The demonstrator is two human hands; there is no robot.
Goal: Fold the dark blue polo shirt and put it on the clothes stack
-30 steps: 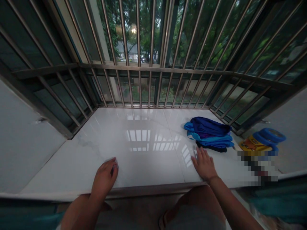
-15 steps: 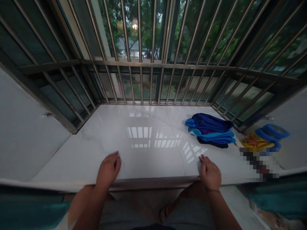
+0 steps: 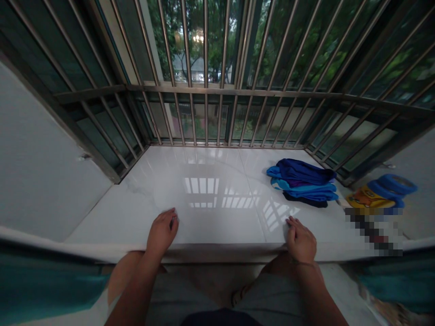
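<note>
Nearest the camera, the person is seated or standing in grey shorts [image 3: 183,294], with both forearms reaching forward over the thighs; a sandal [image 3: 238,295] shows below, between the legs. A teal curtain [image 3: 44,290] hangs at each lower corner.

Left hand [image 3: 163,228]: positioned at the front edge of the white tiled windowsill [image 3: 224,226]. Fingers are side by side and loosely bent, with a narrow dark gap beside the thumb. Its underside is hidden, so it cannot be told whether the grip is fully closed.

Right hand [image 3: 302,240]: positioned at the same front edge, back upward, with a thin band [image 3: 302,263] at the wrist. Fingers are bent and close together, the thumb alongside. The palm faces down out of sight; full closure of this grip cannot be told either.

Beyond the right hand, near it but not touching, a stack of folded clothes [image 3: 302,181] lies flat on the windowsill: dark blue on top, purple and bright blue between, black at the near side. The left hand is well apart from it.

Right of the stack, near the side wall, is a blue-and-yellow container [image 3: 369,197] with a cartoon print. A pixelated patch covers the area in front of it.

At the rear, metal window bars [image 3: 206,122] enclose the windowsill on three sides. Trees [image 3: 217,27] show through the glass.
</note>
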